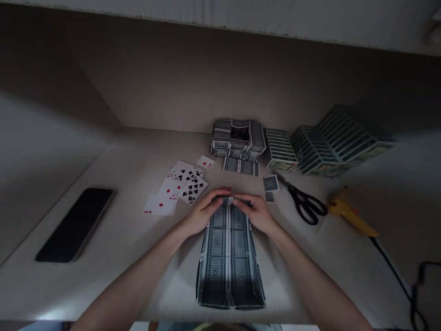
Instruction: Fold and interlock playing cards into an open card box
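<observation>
A long trough-like piece made of playing cards (220, 257), backs showing, lies in front of me with raised side walls. My left hand (205, 211) grips the left of its far end, thumb inside and fingers beyond the edge. On the right of that same end, my right hand (257, 212) pinches the edge in the same way. Loose playing cards (193, 189), face up, are spread left of my hands. Two small card pieces (271, 183) lie beyond my right hand, with black-handled scissors (305, 202) beside them.
A card-built structure with an opening (237, 138) stands by the back wall. Slatted card constructions (280, 147) stand to its right. A yellow glue gun (353, 214) with a black cord lies at right, a black phone (76, 225) at left. A shelf edge (220, 23) overhangs the desk.
</observation>
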The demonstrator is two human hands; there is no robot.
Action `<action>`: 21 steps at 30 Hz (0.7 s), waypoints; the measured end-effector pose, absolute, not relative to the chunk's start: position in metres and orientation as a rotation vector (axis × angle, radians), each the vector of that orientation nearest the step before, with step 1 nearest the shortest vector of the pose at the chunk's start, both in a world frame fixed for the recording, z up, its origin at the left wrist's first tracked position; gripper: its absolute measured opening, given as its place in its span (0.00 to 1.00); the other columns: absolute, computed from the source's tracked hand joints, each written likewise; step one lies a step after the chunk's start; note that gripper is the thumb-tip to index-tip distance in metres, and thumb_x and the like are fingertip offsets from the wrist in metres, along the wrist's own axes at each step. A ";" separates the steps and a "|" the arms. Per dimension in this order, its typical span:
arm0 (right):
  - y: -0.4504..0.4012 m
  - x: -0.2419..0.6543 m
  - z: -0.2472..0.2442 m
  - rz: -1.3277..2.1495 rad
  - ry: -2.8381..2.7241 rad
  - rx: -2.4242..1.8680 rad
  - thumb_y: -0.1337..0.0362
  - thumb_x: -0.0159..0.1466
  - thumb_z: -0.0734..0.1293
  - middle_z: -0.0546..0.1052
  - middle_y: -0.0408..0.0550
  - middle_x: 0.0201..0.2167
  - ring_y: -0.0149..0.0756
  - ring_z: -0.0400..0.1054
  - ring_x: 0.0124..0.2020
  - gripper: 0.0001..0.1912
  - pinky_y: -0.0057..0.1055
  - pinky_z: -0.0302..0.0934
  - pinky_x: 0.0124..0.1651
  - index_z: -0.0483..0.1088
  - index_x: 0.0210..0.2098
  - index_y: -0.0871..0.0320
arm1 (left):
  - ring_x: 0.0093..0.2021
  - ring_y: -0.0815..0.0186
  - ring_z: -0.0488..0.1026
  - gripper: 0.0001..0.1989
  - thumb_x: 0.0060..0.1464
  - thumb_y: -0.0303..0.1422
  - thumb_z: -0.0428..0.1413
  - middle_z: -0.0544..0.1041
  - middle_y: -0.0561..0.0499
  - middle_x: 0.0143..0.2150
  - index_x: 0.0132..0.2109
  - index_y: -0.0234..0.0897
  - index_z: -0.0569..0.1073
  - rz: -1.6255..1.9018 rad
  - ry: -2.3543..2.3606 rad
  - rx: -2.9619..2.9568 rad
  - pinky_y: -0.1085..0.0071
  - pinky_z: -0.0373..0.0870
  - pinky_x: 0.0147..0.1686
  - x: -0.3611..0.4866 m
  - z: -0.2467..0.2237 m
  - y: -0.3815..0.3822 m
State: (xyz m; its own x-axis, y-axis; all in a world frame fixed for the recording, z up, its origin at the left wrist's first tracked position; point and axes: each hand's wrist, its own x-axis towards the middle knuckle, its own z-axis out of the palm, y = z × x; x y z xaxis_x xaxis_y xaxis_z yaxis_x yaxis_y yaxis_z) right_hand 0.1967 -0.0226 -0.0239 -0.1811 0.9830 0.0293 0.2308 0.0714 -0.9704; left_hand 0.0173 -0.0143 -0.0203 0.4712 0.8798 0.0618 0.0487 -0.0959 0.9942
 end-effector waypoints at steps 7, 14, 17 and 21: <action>-0.023 0.203 -0.026 1.156 -1.433 -1.253 0.56 0.55 0.65 0.78 0.43 0.36 0.39 0.70 0.39 0.12 0.37 0.61 0.45 0.74 0.35 0.52 | 0.59 0.58 0.55 0.31 0.47 0.30 0.54 0.60 0.48 0.59 0.58 0.43 0.54 0.807 0.739 1.387 0.58 0.52 0.56 0.007 -0.004 -0.013; -0.022 0.220 -0.025 1.115 -1.388 -1.237 0.52 0.58 0.60 0.75 0.45 0.43 0.42 0.65 0.48 0.18 0.40 0.54 0.54 0.72 0.41 0.52 | 0.64 0.56 0.37 0.45 0.43 0.29 0.58 0.39 0.50 0.65 0.62 0.46 0.41 0.611 0.577 1.465 0.55 0.36 0.60 -0.020 0.009 -0.011; -0.022 0.222 -0.021 1.259 -1.309 -1.106 0.50 0.59 0.56 0.73 0.45 0.45 0.42 0.63 0.51 0.20 0.41 0.51 0.56 0.71 0.43 0.53 | 0.64 0.56 0.37 0.44 0.42 0.29 0.58 0.40 0.46 0.65 0.62 0.44 0.41 0.570 0.565 1.550 0.52 0.36 0.59 -0.025 0.008 -0.010; -0.020 0.222 -0.015 1.483 -1.207 -0.937 0.51 0.56 0.59 0.68 0.47 0.51 0.43 0.58 0.55 0.22 0.42 0.50 0.57 0.68 0.46 0.55 | 0.63 0.57 0.44 0.36 0.44 0.27 0.56 0.48 0.44 0.63 0.58 0.43 0.48 0.591 0.493 1.502 0.53 0.43 0.58 -0.020 0.005 -0.009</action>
